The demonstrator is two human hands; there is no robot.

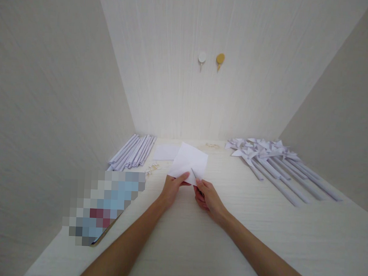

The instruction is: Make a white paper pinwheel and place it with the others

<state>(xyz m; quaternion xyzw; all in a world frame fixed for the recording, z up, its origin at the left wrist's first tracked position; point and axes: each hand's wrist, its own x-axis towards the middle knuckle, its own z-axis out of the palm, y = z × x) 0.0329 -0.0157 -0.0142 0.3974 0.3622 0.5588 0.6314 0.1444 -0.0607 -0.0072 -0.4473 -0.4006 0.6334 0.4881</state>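
Observation:
A white square of paper [189, 159] is pinched along its near edge by my left hand [172, 189], thumb on top. My right hand [208, 197] is closed around a pair of scissors [194, 173]; a thin blade lies over the paper near its right-hand corner, and most of the dark handle is hidden by my fingers. Behind the held square, a stack of white paper [165, 152] lies flat on the table, partly covered from view.
Rolled paper sticks [134, 152] lie at the back left. Several paper pinwheels [262, 153] on paper sticks lie at the right. Small pale pieces [153, 168] are left of my hands, more [212, 145] behind. A pixelated object [107, 210] lies front left. Two hooks [202, 58] are on the wall.

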